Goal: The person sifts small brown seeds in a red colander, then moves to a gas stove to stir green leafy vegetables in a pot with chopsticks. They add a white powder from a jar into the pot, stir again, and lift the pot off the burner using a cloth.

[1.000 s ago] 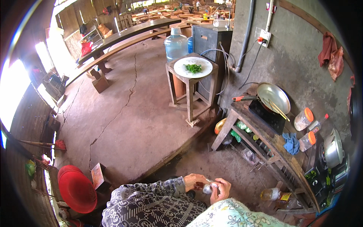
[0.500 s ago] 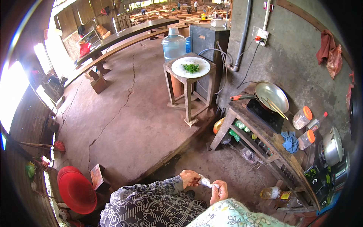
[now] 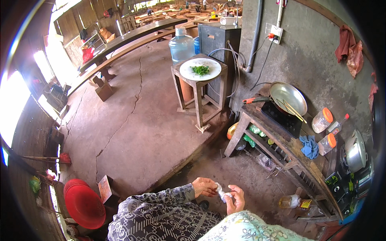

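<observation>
Evidently, the small whitish bundle [image 3: 221,193] is light, soft and limp; its crumpled look suggests thin plastic, likely slippery and easily torn. It is located between the two hands, in front of the person's lap. The left hand [image 3: 204,187] pinches its upper end in a fingertip grip. The right hand [image 3: 236,199] lays its thumb at the lower end, index finger raised apart; whether that grip is closed cannot be told. Recommended hold: the two ends, with light thumb-and-finger pressure. The bench [image 3: 257,117] with the pan [image 3: 290,96] stands well apart, to the right.
</observation>
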The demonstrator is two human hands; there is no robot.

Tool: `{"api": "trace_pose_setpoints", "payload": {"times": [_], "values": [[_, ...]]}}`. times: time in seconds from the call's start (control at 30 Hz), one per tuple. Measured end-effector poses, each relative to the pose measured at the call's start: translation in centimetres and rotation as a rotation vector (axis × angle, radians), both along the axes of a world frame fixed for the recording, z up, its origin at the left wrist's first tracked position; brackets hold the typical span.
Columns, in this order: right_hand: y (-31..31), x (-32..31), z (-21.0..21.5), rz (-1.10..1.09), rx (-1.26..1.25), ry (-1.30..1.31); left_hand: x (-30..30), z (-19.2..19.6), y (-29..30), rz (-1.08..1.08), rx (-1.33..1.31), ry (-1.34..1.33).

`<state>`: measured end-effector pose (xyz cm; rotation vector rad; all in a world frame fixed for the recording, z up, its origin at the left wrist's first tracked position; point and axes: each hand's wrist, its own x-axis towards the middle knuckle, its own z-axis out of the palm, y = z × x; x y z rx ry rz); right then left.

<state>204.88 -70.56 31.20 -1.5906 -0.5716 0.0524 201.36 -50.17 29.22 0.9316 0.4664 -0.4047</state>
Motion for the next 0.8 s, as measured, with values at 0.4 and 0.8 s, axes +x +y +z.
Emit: {"api": "trace_pose_setpoints", "payload": {"times": [0.4,0.8], "values": [[0.7,-1.3,1.2,-0.172,-0.022,0.288,-0.4,0.4,-3.1,-0.097,0.092,-0.097],[0.1,7.9,-6.7,0.074,0.082,0.57,6.8,-3.6,-4.4,0.002,0.411,-0.311]]}}
